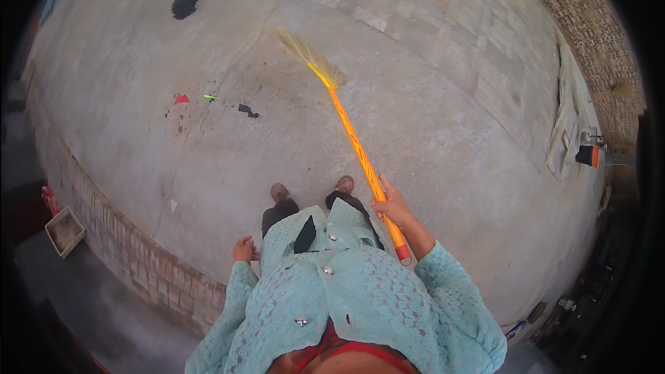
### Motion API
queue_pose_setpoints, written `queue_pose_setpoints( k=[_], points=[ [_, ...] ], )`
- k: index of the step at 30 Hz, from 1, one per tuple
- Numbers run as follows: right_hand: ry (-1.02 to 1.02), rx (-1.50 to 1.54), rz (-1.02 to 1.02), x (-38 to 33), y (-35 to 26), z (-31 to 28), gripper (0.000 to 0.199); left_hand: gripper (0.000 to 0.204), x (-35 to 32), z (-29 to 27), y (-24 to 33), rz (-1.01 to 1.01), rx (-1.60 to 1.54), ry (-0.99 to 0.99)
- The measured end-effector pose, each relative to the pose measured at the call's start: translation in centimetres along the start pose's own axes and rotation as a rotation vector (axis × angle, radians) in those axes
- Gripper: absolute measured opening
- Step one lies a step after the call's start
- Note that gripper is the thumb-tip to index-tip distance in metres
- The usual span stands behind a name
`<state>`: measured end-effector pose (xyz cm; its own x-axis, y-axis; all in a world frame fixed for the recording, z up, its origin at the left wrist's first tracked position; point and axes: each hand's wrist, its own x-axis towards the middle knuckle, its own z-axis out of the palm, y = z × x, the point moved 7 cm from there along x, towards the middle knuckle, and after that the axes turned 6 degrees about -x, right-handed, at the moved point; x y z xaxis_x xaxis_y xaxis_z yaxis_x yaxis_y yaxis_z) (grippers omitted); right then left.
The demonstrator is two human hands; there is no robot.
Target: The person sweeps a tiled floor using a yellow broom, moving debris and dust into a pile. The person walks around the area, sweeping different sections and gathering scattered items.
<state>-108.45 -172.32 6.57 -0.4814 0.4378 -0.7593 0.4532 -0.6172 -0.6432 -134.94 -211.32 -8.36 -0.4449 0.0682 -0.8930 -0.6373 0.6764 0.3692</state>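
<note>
My right hand (392, 205) is wrapped round the orange, striped handle of a broom (355, 142), near its red end cap. From there the broom slants away to the upper left. Its pale bristles (299, 47) fan out over the concrete floor beyond a yellow collar. Down by my left side, my left hand (244, 249) hangs with its fingers curled in and no object showing in them. Small litter lies left of the bristles: a red scrap (181, 99), a bright green strip (211, 98) and a black scrap (247, 110), with dark crumbs around them.
A dark heap of sweepings (188, 1) lies at the far left. Along the left runs a low brick edge (118, 235), with a pale square tub (65, 231) on the lower ground past it. A brick wall (589, 34) and a pale sheet (564, 118) border the right.
</note>
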Motion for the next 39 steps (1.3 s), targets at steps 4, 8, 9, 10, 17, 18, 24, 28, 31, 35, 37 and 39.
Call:
queue_pose_setpoints(
  k=[4,8,9,10,17,18,24,28,31,35,37,39],
  points=[
    [0.151,0.01,0.079,-5.1,2.2,-2.5,0.077,0.028,-0.2,0.8,-0.2,-0.01,0.031,-0.02],
    [0.233,0.219,0.157,-5.2,6.7,-5.0,0.058,0.029,0.1,0.5,-1.1,-0.023,0.048,-0.024],
    [0.249,0.283,0.196,-4.4,8.3,-5.6,0.054,0.029,0.1,0.4,-1.0,-0.022,0.046,-0.024],
    [0.265,0.347,0.237,-3.7,9.7,-5.9,0.051,0.03,-0.3,0.3,-0.8,-0.025,0.044,-0.025],
    [0.013,0.453,0.302,4.0,11.4,1.2,0.053,0.03,-0.3,-1.1,-1.0,-0.05,0.082,-0.037],
    [-0.108,0.52,0.279,4.8,10.9,2.9,0.06,0.03,-0.1,-1.2,-0.7,-0.048,0.1,-0.036],
    [-0.21,0.477,0.104,2.0,6.5,2.7,0.08,0.029,1.0,0.5,3.2,0.011,0.168,-0.046],
    [-0.012,0.4,0.025,-1.7,7.6,-2.0,0.081,0.028,2.0,2.6,6.3,0.068,0.185,-0.059],
    [0.202,0.326,-0.029,-4.0,9.2,-6.7,0.08,0.028,2.1,4.6,8.8,0.117,0.215,-0.08],
    [0.479,0.364,-0.043,-6.5,11.5,-14.0,0.072,0.029,1.0,6.6,10.7,0.127,0.236,-0.083],
    [0.563,0.375,-0.035,-6.4,13.7,-18.3,0.069,0.029,0.4,7.3,11.5,0.138,0.257,-0.076],
    [0.621,0.443,0.012,-5.9,16.2,-22.5,0.06,0.03,-0.4,7.5,11.7,0.139,0.259,-0.065]
  ],
)
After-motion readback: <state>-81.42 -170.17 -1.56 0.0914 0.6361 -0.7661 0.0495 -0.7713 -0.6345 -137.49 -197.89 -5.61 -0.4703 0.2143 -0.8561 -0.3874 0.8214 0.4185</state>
